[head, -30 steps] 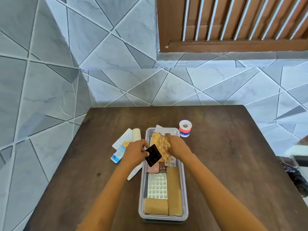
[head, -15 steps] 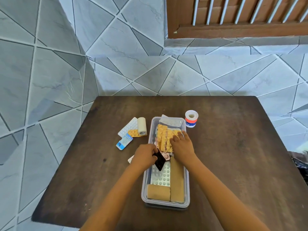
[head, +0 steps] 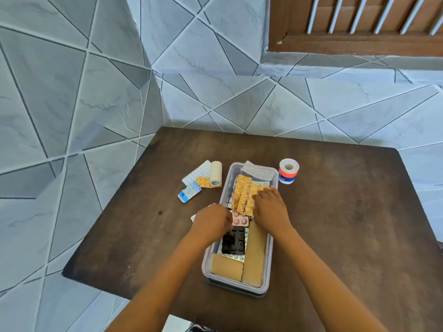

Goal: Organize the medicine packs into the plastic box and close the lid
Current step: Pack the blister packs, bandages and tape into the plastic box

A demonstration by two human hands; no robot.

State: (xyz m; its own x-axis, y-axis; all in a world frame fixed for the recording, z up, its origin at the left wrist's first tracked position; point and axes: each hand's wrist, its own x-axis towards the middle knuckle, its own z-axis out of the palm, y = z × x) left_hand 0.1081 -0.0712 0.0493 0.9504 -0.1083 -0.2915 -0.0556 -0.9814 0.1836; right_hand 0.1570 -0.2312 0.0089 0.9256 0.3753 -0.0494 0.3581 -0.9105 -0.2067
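A clear plastic box [head: 270, 259] stands open on the dark wooden table [head: 347, 224]. It holds gold foil packs [head: 243, 196], a pink blister [head: 239, 220], a black blister pack [head: 234, 242] lying flat on a white one, and tan bandage rolls [head: 254, 255]. My left hand [head: 212, 222] is curled over the black pack's far left corner. My right hand [head: 271, 208] lies palm down on the right side of the gold foil packs. Left of the box lie a white blister [head: 196, 173], a white roll [head: 215, 173], an orange blister [head: 203, 182] and a blue-white pack [head: 189, 192].
A tape roll [head: 288, 173] with a red and blue label stands right of the box's far end. A clear flat pack [head: 259, 174] sits in the box's far end. Tiled walls close in behind and to the left of the table.
My left hand has brought the black blister pack down from a tilt to lie flat in the box. My right hand has pushed the gold foil packs down. The camera has pulled back.
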